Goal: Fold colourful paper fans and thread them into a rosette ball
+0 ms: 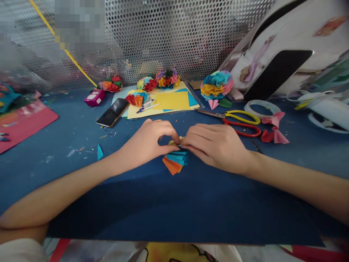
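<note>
Between my hands, over the middle of the blue table, is a pleated paper piece [177, 158] with blue, orange and pale yellow folds fanned out. My left hand [148, 142] pinches its upper part from the left, thumb and forefinger closed on it. From the right, my right hand [215, 145] grips the same spot, fingers pressed together at the tips. The fingertips nearly meet there and hide part of the paper. Blue and orange folds hang below the fingers.
Scissors [241, 122] with yellow and red handles, a tape roll [263, 107] and pink paper [276, 129] lie right. Behind are a phone [113, 112], pens [145, 106], yellow paper [173, 100] and several paper flowers [217, 84]. A backpack [272, 78] bearing another phone [280, 72] stands back right.
</note>
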Demonstrator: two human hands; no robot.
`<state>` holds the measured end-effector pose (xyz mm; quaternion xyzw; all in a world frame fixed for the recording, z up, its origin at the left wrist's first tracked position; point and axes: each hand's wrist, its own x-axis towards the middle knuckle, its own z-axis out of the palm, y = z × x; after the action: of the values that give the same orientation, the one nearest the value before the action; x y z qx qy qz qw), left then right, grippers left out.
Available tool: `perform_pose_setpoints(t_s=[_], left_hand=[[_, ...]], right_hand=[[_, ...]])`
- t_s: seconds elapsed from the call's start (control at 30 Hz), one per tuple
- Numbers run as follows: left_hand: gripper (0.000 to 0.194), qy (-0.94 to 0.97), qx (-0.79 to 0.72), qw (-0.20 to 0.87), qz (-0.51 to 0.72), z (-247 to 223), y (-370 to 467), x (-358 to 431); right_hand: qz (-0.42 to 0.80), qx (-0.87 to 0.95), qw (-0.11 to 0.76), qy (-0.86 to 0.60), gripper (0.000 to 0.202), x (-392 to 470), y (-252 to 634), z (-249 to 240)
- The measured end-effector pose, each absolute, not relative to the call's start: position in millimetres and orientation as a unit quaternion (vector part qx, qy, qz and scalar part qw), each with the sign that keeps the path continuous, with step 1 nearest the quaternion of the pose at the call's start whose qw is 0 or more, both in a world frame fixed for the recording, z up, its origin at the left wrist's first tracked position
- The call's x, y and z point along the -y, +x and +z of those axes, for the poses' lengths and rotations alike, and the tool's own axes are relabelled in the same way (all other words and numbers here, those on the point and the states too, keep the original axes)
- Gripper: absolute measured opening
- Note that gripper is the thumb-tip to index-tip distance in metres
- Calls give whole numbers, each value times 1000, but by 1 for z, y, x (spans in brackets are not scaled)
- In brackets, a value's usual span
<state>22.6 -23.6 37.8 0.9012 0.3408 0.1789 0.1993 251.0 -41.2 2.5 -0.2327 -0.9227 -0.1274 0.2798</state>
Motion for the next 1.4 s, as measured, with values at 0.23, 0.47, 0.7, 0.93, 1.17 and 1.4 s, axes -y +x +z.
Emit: perform_pose_setpoints(t_s=[0.23, 0.47, 0.7, 0.93, 1.17, 1.4], left_hand=[[13, 863, -354, 330, 148, 42, 19, 18], [10, 849, -348, 361, 167, 39, 22, 20], [10, 898, -339, 192, 203, 37, 24, 28], [11, 892, -320, 281, 149, 37, 22, 21], [9, 849, -345, 373, 144, 31, 22, 16], [7, 915, -346, 115, 171, 36, 25, 34]], right_hand=[[-291, 902, 263, -180, 23, 43, 253, 7], [-254, 913, 269, -170, 19, 43, 254, 8], [99, 903, 272, -317, 10, 47, 250, 10], [-170, 927, 257, -213, 25, 51, 251, 9], [-38, 924, 270, -267, 17, 47, 253, 10], [97, 883, 297, -351, 8, 49, 249, 7]])
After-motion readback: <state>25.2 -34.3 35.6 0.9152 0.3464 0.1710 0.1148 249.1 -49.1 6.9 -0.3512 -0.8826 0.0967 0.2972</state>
